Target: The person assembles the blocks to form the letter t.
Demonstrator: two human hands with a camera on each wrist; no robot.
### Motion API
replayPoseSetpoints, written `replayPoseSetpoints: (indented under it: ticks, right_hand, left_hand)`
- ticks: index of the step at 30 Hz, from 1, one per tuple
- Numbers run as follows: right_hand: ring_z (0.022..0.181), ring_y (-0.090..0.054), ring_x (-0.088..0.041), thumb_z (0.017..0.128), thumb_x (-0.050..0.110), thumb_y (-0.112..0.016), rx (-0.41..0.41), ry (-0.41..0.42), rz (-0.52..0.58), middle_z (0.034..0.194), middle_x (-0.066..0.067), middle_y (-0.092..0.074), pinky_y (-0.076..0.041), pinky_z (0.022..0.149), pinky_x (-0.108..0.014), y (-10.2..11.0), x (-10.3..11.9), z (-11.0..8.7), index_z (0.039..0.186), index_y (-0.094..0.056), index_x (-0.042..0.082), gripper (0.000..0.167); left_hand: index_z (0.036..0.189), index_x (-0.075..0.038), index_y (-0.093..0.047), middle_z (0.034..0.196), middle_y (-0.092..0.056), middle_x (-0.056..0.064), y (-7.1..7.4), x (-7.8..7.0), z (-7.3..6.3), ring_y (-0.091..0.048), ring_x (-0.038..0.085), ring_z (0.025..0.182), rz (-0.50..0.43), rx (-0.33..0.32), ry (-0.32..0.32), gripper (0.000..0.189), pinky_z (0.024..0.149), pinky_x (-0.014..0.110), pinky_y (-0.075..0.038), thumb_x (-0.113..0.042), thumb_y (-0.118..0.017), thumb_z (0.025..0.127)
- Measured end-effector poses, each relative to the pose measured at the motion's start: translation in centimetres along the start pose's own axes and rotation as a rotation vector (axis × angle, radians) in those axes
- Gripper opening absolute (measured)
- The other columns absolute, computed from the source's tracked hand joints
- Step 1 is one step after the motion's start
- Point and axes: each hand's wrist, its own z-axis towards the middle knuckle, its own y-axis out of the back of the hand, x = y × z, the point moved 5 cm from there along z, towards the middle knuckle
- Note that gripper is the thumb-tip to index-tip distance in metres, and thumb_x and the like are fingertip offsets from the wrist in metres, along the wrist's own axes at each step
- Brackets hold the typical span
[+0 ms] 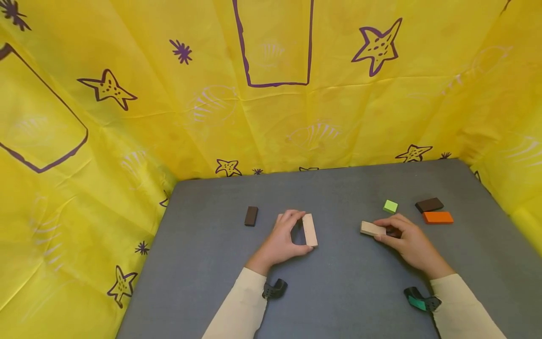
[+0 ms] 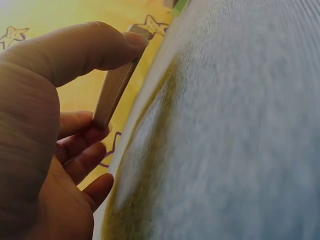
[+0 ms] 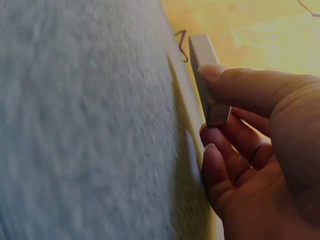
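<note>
My left hand [image 1: 282, 240] grips a pale wooden block [image 1: 310, 230] by its two ends, thumb at the near end and fingers at the far one. In the left wrist view the same wooden block [image 2: 118, 85] spans from thumb to fingertips, close over the table. To the right, my right hand [image 1: 406, 242] pinches a second pale wooden block [image 1: 373, 229] by its sides near one end, its other end pointing left. The right wrist view shows the thumb on this block [image 3: 202, 52], with fingers behind it. A gap of table lies between the two blocks.
A dark brown block [image 1: 251, 216] lies left of my left hand. Beyond my right hand are a small green block [image 1: 390, 206], another dark brown block [image 1: 429, 205] and an orange block [image 1: 438, 217]. Yellow patterned cloth [image 1: 271, 127] borders the grey table [image 1: 338, 287].
</note>
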Motion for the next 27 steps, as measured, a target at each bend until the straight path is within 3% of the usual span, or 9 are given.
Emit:
replayPoseSetpoints:
  ticks: [7,15,22,27]
  right_hand:
    - [0.088,-0.054,-0.014,0.096,0.008,-0.086,0.024,0.034,0.004,0.104,0.004,-0.063,-0.043,0.076,-0.020,-1.4,0.7,1.0,0.123,-0.080,0.009,0.028]
    - [0.090,-0.055,-0.016,0.098,0.009,-0.085,0.052,0.058,0.017,0.103,0.004,-0.063,-0.045,0.077,-0.025,-2.9,1.9,2.8,0.122,-0.080,0.008,0.025]
    - [0.092,-0.055,-0.020,0.098,0.009,-0.084,0.094,0.022,0.007,0.104,0.000,-0.062,-0.046,0.080,-0.032,-4.2,1.8,4.7,0.123,-0.079,0.006,0.026]
    - [0.096,-0.057,-0.023,0.100,0.010,-0.083,0.106,0.003,0.018,0.106,-0.004,-0.064,-0.048,0.084,-0.037,-4.9,1.6,6.0,0.124,-0.079,0.004,0.026]
  left_hand:
    - [0.164,-0.015,-0.050,0.157,-0.047,-0.001,-0.5,-0.4,0.6,-0.039,0.021,0.143,0.004,0.013,0.002,0.091,0.112,0.047,-0.045,-0.032,-0.094,0.087]
    - [0.164,-0.020,-0.052,0.156,-0.049,-0.006,-1.0,0.2,1.1,-0.041,0.020,0.140,0.034,0.015,0.012,0.090,0.113,0.051,-0.042,-0.037,-0.094,0.086]
    - [0.165,-0.019,-0.052,0.155,-0.051,-0.006,-1.2,0.3,1.6,-0.041,0.018,0.138,0.043,0.029,0.001,0.091,0.114,0.053,-0.034,-0.036,-0.094,0.086]
    - [0.166,-0.017,-0.050,0.155,-0.052,-0.007,-1.3,-0.1,1.7,-0.042,0.018,0.135,0.076,0.043,-0.020,0.093,0.108,0.048,-0.035,-0.037,-0.094,0.087]
